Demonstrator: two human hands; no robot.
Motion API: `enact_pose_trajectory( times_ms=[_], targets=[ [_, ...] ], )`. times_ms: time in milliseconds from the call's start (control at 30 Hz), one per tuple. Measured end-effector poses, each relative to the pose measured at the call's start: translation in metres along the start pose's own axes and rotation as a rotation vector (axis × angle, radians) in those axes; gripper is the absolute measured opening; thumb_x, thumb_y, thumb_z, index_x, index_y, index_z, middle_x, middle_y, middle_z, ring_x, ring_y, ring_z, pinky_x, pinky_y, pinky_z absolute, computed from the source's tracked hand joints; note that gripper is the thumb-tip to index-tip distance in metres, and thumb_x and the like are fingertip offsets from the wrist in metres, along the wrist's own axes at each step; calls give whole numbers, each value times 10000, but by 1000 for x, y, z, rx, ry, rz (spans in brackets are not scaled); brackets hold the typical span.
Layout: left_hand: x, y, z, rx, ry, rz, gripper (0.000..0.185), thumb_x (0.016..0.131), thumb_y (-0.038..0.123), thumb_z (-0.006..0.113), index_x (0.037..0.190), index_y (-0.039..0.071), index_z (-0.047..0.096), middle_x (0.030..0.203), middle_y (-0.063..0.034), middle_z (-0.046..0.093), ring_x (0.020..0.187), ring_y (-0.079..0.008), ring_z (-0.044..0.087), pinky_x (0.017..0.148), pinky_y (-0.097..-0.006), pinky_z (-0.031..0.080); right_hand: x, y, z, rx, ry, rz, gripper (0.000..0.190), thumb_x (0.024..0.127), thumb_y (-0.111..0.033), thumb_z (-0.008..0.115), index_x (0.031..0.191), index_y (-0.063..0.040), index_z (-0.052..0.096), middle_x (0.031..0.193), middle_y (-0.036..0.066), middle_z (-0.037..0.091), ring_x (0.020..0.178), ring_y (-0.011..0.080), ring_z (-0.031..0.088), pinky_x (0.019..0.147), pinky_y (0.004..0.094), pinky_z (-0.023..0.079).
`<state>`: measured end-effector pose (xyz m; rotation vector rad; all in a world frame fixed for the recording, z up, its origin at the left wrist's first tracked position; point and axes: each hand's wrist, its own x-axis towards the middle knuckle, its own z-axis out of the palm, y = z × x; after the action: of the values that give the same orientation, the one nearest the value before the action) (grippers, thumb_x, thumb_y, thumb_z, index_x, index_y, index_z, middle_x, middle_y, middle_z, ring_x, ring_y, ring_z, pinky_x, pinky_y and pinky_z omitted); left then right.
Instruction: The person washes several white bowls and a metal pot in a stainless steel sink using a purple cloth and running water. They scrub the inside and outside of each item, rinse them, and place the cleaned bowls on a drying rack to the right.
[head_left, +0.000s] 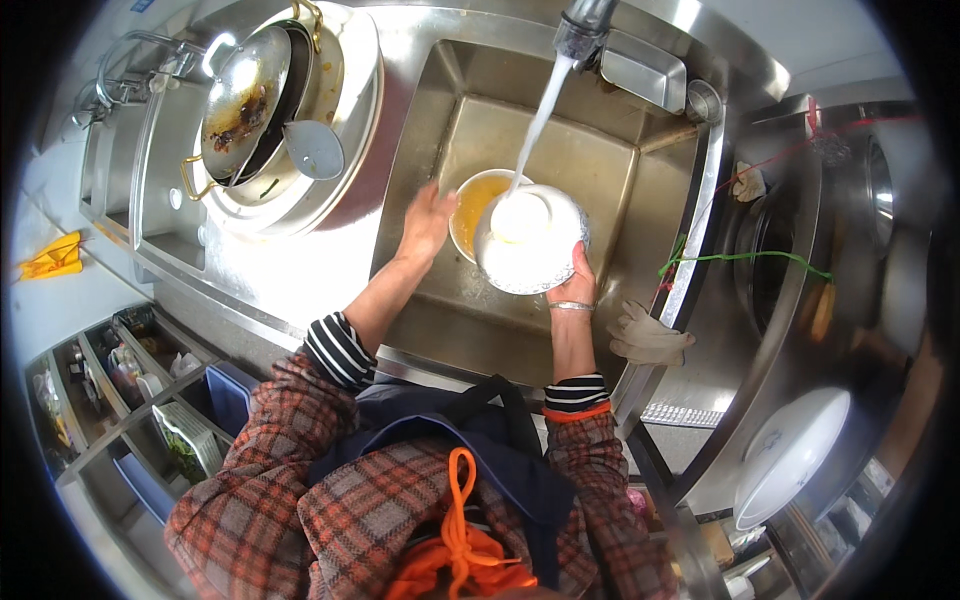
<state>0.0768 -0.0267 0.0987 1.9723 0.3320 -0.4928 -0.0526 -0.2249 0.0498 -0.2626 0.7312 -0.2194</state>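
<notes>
My right hand (576, 277) grips the rim of a white bowl (525, 262), whose footed underside faces up. Water (541, 112) runs from the faucet (585, 34) onto that underside. Behind and partly beneath it, a second white bowl (478, 202) with yellowish liquid sits in the steel sink (517, 135); the held bowl hides much of it. My left hand (429, 217) is just left of the second bowl, slightly blurred, its fingers apart and nothing in them.
Left on the counter stand stacked white basins (360, 150) with a stained wok (247, 112) and a ladle (315, 150). A metal tray (645, 71) and small cup (703, 101) line the sink's back right. Gloves (649, 337) hang over its right edge. Far right is a large plate (795, 457).
</notes>
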Motion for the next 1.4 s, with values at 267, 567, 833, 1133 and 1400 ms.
enact_pose_trajectory(
  times_ms=[267,567,833,1133,1400],
  targets=[
    [-12,-38,7,-1058,-608,-500,462,879,235,626,1263,23,480,1268,-101,544,1161,-242,526,1016,-417,401,22,29,-28,103,-90,137,492,959,-327,467,1329,-5,433,1346,127,491,1250,294,448,1065,466,342],
    [-3,-25,-4,-1018,-478,-385,415,822,64,676,1209,32,532,1163,-85,613,1108,-225,560,1001,-405,418,40,29,-19,-404,34,270,608,926,-476,503,1309,-5,462,1287,130,529,1147,245,530,983,397,430],
    [0,-10,-4,-891,-493,-262,437,796,60,703,1203,22,547,1148,-88,627,1080,-218,578,965,-390,438,101,-33,-92,-925,430,-344,538,877,-485,586,1136,-14,615,1030,79,635,874,188,622,780,325,512],
    [-2,-11,3,-722,-450,-310,503,774,76,729,1232,20,528,1149,-91,627,1072,-216,584,968,-390,432,167,-7,-84,-2998,-319,-269,473,856,-277,494,1319,-177,498,1323,26,521,1343,267,320,1065,586,192],
    [-4,-3,13,-618,-433,-288,476,770,75,732,1199,-4,541,1113,-88,634,1046,-210,588,956,-384,440,167,-35,-67,-2149,569,-350,687,752,-157,666,1377,-170,381,1247,120,518,1106,304,509,896,408,436]
  ],
)
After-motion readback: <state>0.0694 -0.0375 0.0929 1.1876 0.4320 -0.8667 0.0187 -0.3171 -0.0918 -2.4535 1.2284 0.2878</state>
